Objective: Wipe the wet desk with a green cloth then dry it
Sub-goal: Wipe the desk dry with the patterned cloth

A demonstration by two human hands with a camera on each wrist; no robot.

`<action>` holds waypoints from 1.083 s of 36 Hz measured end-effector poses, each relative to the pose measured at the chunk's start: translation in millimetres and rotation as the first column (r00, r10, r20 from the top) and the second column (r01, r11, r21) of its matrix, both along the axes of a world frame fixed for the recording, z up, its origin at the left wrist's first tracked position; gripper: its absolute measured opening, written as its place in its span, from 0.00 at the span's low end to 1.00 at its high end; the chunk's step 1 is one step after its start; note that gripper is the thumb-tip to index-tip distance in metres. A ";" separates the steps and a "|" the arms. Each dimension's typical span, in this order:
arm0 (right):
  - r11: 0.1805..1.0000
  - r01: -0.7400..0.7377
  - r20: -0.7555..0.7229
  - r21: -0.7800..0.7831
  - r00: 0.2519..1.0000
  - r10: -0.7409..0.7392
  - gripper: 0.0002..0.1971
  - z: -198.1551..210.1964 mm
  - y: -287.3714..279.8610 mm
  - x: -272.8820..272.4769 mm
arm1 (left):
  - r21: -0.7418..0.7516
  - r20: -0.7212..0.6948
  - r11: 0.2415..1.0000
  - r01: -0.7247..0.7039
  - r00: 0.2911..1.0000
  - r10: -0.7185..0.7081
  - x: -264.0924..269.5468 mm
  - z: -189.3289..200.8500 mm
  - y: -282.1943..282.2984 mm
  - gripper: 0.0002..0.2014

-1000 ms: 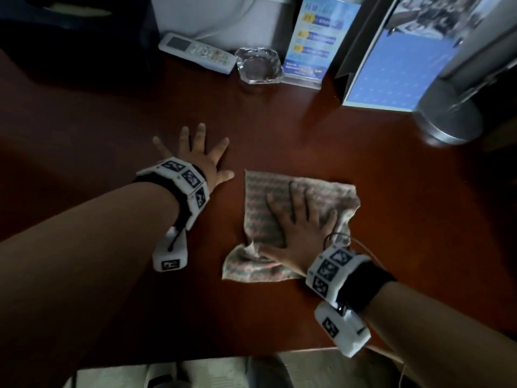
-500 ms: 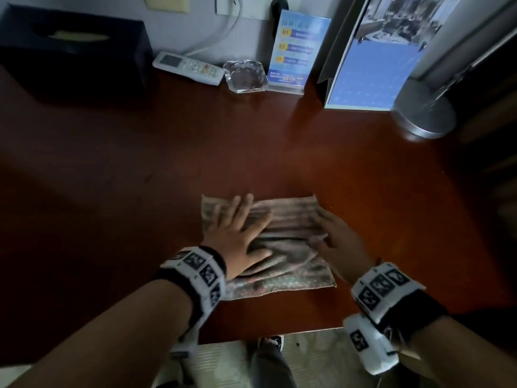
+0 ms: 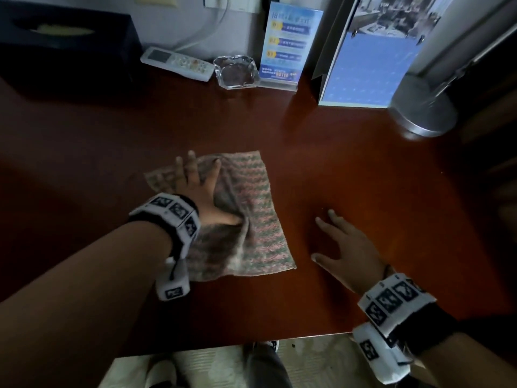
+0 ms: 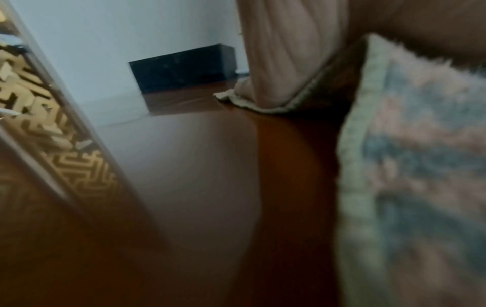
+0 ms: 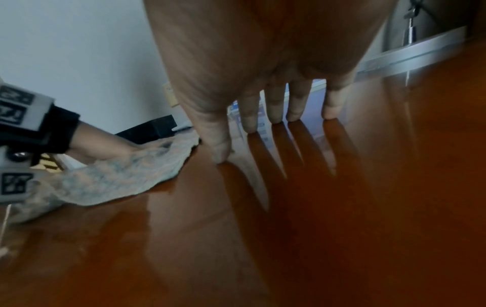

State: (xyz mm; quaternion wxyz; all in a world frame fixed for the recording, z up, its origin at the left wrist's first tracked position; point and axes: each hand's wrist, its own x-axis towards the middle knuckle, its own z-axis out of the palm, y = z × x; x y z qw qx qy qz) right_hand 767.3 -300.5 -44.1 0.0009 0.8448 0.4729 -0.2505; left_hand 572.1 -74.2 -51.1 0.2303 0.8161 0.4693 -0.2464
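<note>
A green-and-pink striped cloth point(image 3: 251, 208) lies spread on the dark red wooden desk point(image 3: 349, 169), near the front middle. My left hand point(image 3: 200, 189) lies flat on the cloth's left half, fingers spread and straight, thumb pushing up a fold. To the right of the cloth, my right hand point(image 3: 347, 242) is apart from it, fingers straight, tips touching bare desk. The right wrist view shows those fingertips point(image 5: 274, 118) on the glossy wood and the cloth point(image 5: 118, 176) under my left hand point(image 5: 105, 145). In the blurred left wrist view the cloth point(image 4: 420, 166) fills the right side.
Along the back edge stand a dark tissue box point(image 3: 64, 43), a white remote point(image 3: 177, 63), a glass ashtray point(image 3: 236, 71), a blue sign point(image 3: 288, 49), a desk calendar point(image 3: 372, 63) and a silver lamp base point(image 3: 423, 107). The desk's front edge point(image 3: 251, 341) is close to my wrists.
The right hand pressed the cloth a second ago, then both hands did. Now the left hand alone presses it, and the right hand has come off onto bare desk.
</note>
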 end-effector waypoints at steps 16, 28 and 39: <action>0.961 0.040 -0.248 0.274 0.968 0.031 0.30 9.9 20.2 -37.9 | -0.018 0.153 0.946 0.322 0.936 -0.316 76.1 -1.4 -114.7 0.38; 0.995 0.053 0.091 -0.090 0.995 -0.045 0.50 -30.5 67.1 -47.2 | 0.023 -0.044 0.997 0.075 0.996 -0.074 6.9 -5.3 -14.1 0.37; 0.990 0.139 0.145 -0.036 0.981 -0.132 0.50 -46.2 112.4 58.6 | -0.049 -0.043 0.993 0.111 0.993 -0.113 2.9 -6.0 -9.3 0.39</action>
